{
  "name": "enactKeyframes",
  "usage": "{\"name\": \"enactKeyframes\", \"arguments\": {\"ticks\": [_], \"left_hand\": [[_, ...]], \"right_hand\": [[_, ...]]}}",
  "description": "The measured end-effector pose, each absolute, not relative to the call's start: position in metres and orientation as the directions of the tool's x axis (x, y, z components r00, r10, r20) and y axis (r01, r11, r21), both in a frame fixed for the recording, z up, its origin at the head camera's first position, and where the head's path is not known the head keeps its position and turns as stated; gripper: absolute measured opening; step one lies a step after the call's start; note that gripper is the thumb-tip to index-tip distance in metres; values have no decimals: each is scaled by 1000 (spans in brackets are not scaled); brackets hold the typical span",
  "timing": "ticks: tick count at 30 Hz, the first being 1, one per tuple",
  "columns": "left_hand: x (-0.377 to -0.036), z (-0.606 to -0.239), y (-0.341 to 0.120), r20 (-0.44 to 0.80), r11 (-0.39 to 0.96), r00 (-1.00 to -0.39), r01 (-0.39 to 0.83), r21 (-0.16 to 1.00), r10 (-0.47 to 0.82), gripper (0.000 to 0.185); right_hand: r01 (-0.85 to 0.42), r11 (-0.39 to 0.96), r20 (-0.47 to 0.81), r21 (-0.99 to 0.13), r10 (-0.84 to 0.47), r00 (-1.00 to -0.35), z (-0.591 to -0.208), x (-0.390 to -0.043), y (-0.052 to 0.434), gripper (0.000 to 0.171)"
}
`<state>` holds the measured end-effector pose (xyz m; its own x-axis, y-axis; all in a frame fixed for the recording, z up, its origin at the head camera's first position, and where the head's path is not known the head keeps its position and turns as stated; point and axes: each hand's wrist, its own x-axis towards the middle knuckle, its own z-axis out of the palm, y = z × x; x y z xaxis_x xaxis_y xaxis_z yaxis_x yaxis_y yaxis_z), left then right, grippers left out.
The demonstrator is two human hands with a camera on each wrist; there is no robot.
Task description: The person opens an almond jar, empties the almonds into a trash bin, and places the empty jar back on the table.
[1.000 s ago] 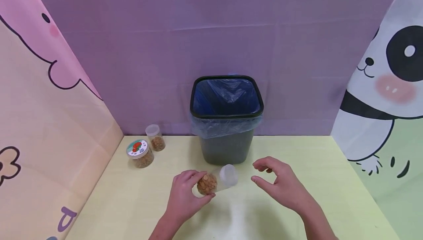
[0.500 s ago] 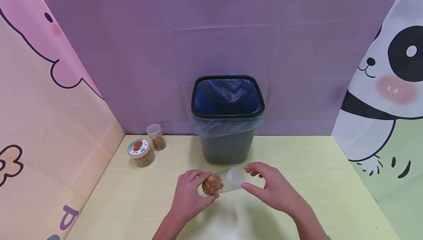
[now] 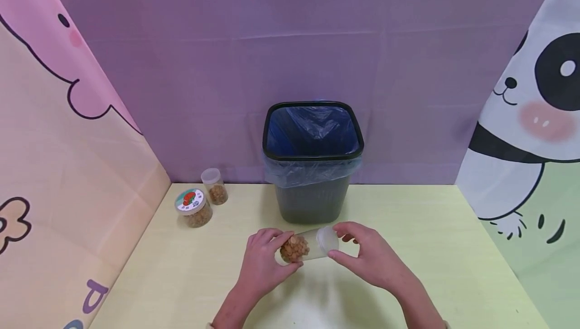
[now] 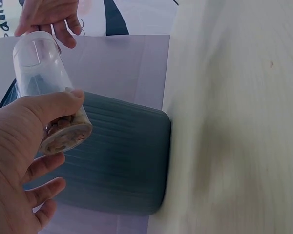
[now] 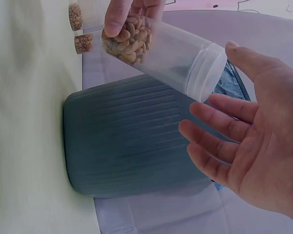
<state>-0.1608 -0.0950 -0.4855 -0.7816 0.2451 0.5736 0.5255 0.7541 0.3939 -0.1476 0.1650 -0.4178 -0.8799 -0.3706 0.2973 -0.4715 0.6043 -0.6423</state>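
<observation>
A clear plastic jar, partly filled with small brown nut-like pieces, lies tilted sideways above the table in front of the bin. My left hand grips its bottom end, thumb on one side and fingers on the other. At the other end is a whitish screw lid. My right hand pinches this lid's edge between thumb and index finger. The right wrist view shows the lid still on the jar, with the other fingers of that hand spread below it.
Behind the hands stands a grey bin lined with a blue bag. At the back left are a round jar with a printed lid and a smaller clear jar, both holding brown pieces. A purple cloth hangs behind.
My right hand has come in from the right to the lid. The left hand has shifted the jar slightly right to meet it. The bin and other jars stay put.
</observation>
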Motion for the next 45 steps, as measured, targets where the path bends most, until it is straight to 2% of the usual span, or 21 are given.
{"name": "enactKeyframes", "arguments": {"ticks": [10,17,28,35,45], "left_hand": [[-161,-484,-93,580,747,-774,537,393,252,59],[-162,-487,-93,602,736,-757,555,387,254,59],[-163,-486,-96,605,712,-740,593,377,296,59],[-165,-486,-97,623,717,-713,613,332,321,60],[-163,-488,-96,571,754,-765,555,351,297,60]], "right_hand": [[-432,669,311,-605,-301,-902,-419,-148,159,49],[-373,686,269,-624,-260,-927,-423,-147,158,40],[-455,609,367,-649,-273,-889,-429,-151,160,42],[-525,604,418,-599,-323,-849,-432,-149,162,46],[-525,551,375,-649,-369,-850,-434,-147,167,57]]}}
